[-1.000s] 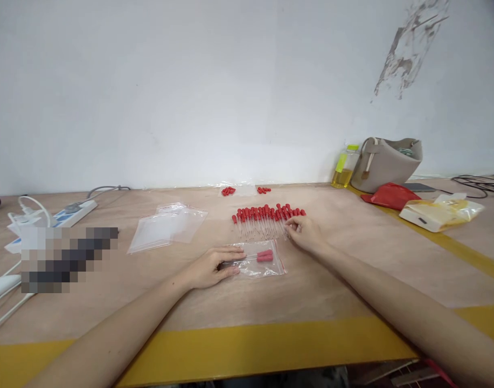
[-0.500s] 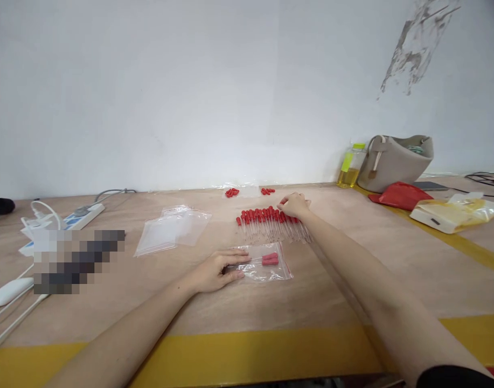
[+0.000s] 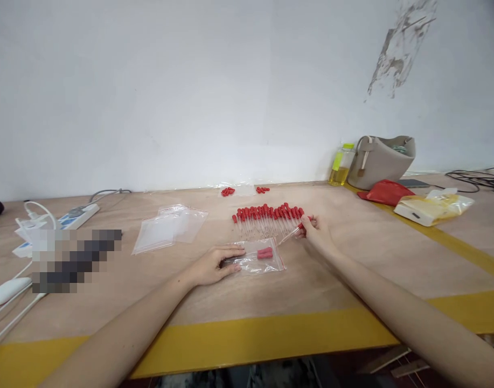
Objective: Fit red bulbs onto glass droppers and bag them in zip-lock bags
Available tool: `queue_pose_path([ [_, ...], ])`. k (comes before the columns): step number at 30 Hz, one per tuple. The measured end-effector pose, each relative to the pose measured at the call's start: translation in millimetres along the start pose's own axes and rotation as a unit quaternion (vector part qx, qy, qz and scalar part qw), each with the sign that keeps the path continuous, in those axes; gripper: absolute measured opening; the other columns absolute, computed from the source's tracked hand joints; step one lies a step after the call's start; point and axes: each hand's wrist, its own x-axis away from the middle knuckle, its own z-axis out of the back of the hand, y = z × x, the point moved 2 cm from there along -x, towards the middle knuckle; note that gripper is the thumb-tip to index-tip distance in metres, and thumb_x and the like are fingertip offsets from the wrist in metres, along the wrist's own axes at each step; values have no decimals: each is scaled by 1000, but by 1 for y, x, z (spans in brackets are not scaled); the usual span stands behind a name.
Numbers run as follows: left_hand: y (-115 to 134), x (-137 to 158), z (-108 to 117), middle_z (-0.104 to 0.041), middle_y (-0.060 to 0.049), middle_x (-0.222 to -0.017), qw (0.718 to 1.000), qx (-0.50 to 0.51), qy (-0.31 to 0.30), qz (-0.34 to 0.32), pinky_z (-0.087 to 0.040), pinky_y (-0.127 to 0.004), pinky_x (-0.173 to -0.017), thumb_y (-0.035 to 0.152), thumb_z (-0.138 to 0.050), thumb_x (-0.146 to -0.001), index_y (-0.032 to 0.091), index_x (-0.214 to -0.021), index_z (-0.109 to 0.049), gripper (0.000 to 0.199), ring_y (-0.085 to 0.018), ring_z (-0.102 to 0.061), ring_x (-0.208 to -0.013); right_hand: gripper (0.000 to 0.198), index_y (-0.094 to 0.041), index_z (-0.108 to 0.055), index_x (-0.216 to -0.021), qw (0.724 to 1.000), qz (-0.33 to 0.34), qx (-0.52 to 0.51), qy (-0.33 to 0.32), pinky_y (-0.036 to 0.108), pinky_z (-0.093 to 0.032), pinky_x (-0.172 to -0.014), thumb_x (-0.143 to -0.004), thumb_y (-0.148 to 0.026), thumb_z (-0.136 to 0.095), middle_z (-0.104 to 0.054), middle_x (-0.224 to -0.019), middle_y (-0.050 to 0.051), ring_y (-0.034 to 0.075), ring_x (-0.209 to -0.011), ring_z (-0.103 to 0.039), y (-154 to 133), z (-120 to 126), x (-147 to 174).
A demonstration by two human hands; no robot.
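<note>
My left hand [image 3: 216,264] lies on the left end of a clear zip bag [image 3: 277,264], thumb and fingers stretched apart. Inside the bag are a few droppers with red rubber bulbs [image 3: 265,253], side by side. Just right of the bag, my right hand [image 3: 317,233] is closed around the red bulb of a single glass dropper [image 3: 289,235], its clear tube slanting down toward the bag's right end. Behind the bag, a row of loose droppers [image 3: 266,213] lies with red bulbs pointing away from me.
Flat zip bags [image 3: 169,229] overlap on the left. Small red bulbs [image 3: 228,192] lie by the wall. A power strip [image 3: 79,216] with cables is at far left. To the right are a bottle [image 3: 339,167], a grey handbag [image 3: 380,164], a red pouch [image 3: 386,192] and a yellow-white package [image 3: 430,207].
My right hand has come back from the row toward me with one dropper in its fingers. The left hand stays on the bag. The view has shifted slightly.
</note>
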Motion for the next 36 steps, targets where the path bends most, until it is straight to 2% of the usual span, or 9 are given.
queue_pose_path([
  [6,-1,-1,-1,-52,-3,-122,1000,-6,5,-3,-33,-34,-99,37,-50,-81,22,-119,-50,41,-19,-42,-117,14,-18,-40,-72,984,-143,-104,-13,20,-50,-47,-80,-23,-51,-56,-55,-3,10,-47,-59,8,-8,9],
  [11,-2,-1,-2,-52,-3,-122,1000,1,14,-5,-34,-35,-98,36,-52,-80,23,-120,-48,42,-20,-44,-115,14,-18,-42,-70,986,-131,-107,8,21,-50,-47,-79,-20,-52,-56,-54,-3,10,-46,-59,-1,-7,8],
  [15,-1,-1,-1,-51,-4,-123,1000,8,17,3,-34,-35,-97,36,-53,-79,23,-121,-48,44,-20,-44,-115,16,-17,-45,-67,974,-187,-85,-93,23,-51,-57,-72,-19,-61,-59,-59,0,11,-55,-60,4,-14,12],
  [17,0,-1,-1,-51,-4,-123,1000,9,16,4,-35,-35,-97,36,-53,-79,23,-121,-47,44,-20,-45,-114,19,-16,-50,-67,976,-153,-8,-152,22,-47,-52,-65,-23,-67,-59,-58,0,9,-51,-56,8,-16,14],
  [20,1,-1,0,-51,-4,-122,1000,11,12,5,-36,-35,-96,36,-53,-79,22,-121,-48,44,-20,-47,-112,24,-14,-59,-67,967,-21,157,-198,20,-38,-45,-58,-33,-70,-55,-53,-3,7,-46,-47,11,-15,15],
  [22,1,-2,0,-52,-4,-122,1000,13,11,6,-37,-34,-95,36,-53,-79,22,-120,-48,43,-20,-47,-112,26,-14,-63,-70,951,38,233,-199,21,-36,-46,-59,-37,-68,-56,-54,-2,8,-48,-47,12,-13,14],
  [26,1,-2,-1,-52,-3,-122,1000,12,14,5,-37,-33,-96,35,-53,-79,22,-121,-48,44,-19,-48,-111,23,-15,-65,-72,928,74,322,-175,24,-39,-51,-62,-36,-64,-60,-59,1,12,-54,-52,9,-17,16],
  [29,0,-2,-2,-52,-4,-122,1000,10,16,2,-36,-34,-96,35,-53,-79,22,-121,-47,44,-19,-47,-112,19,-15,-63,-75,924,89,326,-178,25,-43,-55,-64,-31,-63,-62,-66,3,13,-58,-55,7,-25,21],
  [36,-1,-2,-2,-51,-4,-123,1000,12,13,-2,-35,-34,-98,36,-53,-79,21,-121,-48,44,-19,-46,-114,22,-17,-47,-95,932,61,185,-305,23,-45,-55,-77,-28,-50,-64,-86,5,12,-66,-59,13,-29,27],
])
